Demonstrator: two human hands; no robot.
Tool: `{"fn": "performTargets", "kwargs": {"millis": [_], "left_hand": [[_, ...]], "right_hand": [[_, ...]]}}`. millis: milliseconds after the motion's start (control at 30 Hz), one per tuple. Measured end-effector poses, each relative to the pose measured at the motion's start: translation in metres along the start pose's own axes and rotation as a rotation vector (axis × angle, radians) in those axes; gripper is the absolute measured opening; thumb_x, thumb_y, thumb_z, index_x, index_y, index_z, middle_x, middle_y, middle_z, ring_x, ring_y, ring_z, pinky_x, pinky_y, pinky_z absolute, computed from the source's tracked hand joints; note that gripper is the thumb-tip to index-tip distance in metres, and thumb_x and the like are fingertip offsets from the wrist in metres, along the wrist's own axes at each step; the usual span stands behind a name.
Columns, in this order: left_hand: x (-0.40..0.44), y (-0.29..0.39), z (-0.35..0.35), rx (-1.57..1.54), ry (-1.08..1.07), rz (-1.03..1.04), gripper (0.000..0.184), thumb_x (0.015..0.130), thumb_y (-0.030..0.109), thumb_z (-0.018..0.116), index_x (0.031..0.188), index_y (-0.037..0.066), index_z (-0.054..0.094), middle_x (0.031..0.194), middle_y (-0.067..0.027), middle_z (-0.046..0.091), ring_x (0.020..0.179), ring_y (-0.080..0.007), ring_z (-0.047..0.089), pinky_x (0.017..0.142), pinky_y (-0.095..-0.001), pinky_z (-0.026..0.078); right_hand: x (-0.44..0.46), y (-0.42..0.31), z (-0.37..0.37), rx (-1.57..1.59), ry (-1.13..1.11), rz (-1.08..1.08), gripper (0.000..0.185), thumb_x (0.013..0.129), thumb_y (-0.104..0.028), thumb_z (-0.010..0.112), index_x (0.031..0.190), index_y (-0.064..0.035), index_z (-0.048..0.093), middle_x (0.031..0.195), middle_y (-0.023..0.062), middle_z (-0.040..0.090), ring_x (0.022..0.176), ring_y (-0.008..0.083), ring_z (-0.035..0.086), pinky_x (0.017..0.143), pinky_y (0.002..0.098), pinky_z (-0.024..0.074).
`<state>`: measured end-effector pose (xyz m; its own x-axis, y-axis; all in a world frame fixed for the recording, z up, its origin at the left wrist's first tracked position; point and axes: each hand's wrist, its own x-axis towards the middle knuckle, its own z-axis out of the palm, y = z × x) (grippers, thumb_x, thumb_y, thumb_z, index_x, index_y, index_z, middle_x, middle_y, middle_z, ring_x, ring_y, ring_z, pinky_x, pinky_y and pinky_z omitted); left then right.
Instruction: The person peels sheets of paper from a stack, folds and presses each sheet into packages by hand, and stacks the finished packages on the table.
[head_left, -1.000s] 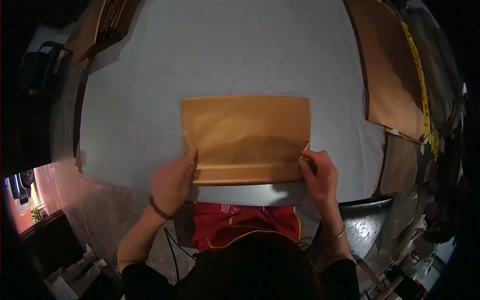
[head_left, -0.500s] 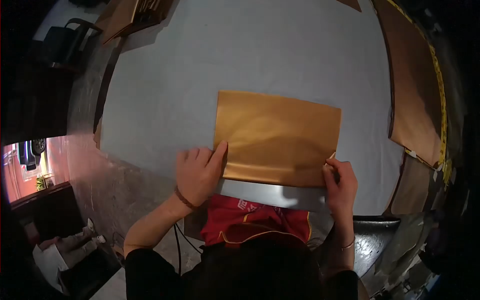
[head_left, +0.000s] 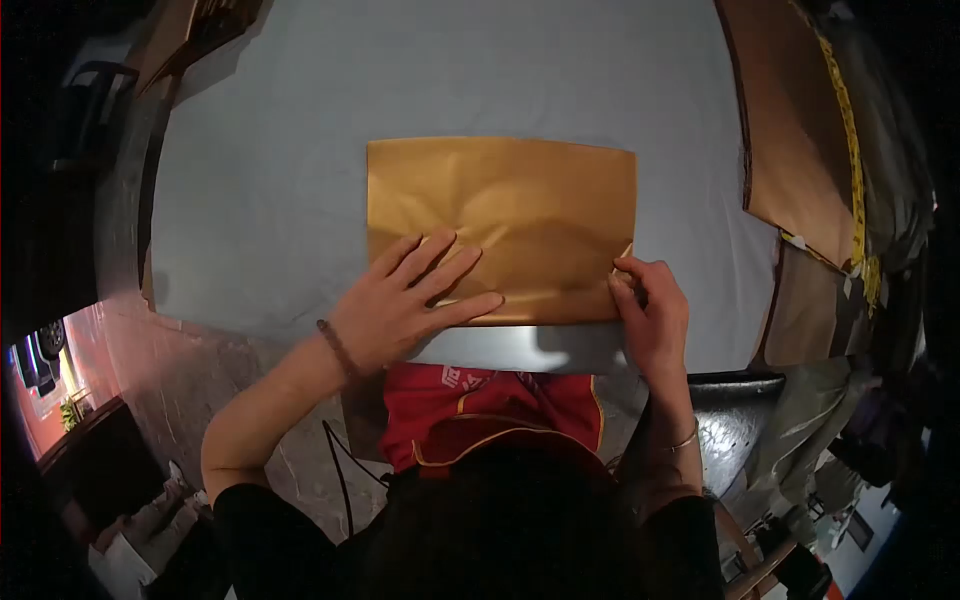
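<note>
A gold-brown rectangular sheet (head_left: pixel 530 200), folded along its near edge, lies on the pale grey table cover (head_left: pixel 280 220). My left hand (head_left: pixel 410 295) rests on its lower left part with the fingers spread, palm down. At the lower right corner, my right hand (head_left: pixel 645 295) pinches the sheet's edge between thumb and fingers, where a small flap sticks up. Faint creases run across the sheet near my left fingertips.
Brown sheets (head_left: pixel 795 130) lie at the right edge beside a yellow measuring tape (head_left: pixel 850 150). Folded brown pieces (head_left: pixel 215 25) stand at the upper left. A black shiny seat (head_left: pixel 725 430) is at the lower right. A person's legs (head_left: pixel 165 510) show at the lower left.
My left hand has moved from the sheet's left edge onto its surface, with fingers spreading flat. My right hand stays at the lower right corner. The camera view has shifted.
</note>
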<state>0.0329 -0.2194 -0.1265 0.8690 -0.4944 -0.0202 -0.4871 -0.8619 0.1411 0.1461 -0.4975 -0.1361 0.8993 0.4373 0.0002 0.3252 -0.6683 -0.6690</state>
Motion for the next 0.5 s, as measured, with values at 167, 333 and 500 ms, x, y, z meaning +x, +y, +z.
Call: {"fn": "performTargets", "kwargs": {"millis": [167, 333, 500], "left_hand": [[0.006, 0.001, -0.002, 0.034, -0.01, 0.031, 0.063, 0.076, 0.013, 0.056, 0.135, 0.03, 0.042, 0.136, -0.0117, 0.04, 0.125, -0.0343, 0.039, 0.103, -0.0455, 0.034], [0.007, 0.002, 0.0, 0.055, 0.028, 0.023, 0.062, 0.075, 0.012, 0.057, 0.132, 0.032, 0.044, 0.133, -0.0106, 0.041, 0.12, -0.0341, 0.042, 0.102, -0.0448, 0.038], [0.01, 0.004, -0.003, 0.104, 0.03, 0.016, 0.056, 0.077, 0.014, 0.056, 0.129, 0.032, 0.046, 0.133, -0.009, 0.041, 0.119, -0.0325, 0.044, 0.098, -0.043, 0.04]], "right_hand": [[-0.001, 0.001, -0.011, 0.152, -0.036, 0.096, 0.023, 0.085, -0.006, 0.064, 0.107, -0.0054, 0.06, 0.081, 0.0065, 0.058, 0.065, 0.0136, 0.057, 0.057, 0.027, 0.0475], [-0.015, 0.02, -0.029, 0.417, -0.124, 0.323, 0.03, 0.088, -0.006, 0.061, 0.117, -0.005, 0.053, 0.085, 0.003, 0.06, 0.069, 0.0057, 0.054, 0.056, 0.0223, 0.0442], [-0.015, 0.008, -0.035, 0.632, -0.338, 0.52, 0.038, 0.091, -0.009, 0.059, 0.126, -0.0056, 0.044, 0.087, 0.0015, 0.062, 0.068, 0.0042, 0.052, 0.055, 0.0205, 0.0419]]}}
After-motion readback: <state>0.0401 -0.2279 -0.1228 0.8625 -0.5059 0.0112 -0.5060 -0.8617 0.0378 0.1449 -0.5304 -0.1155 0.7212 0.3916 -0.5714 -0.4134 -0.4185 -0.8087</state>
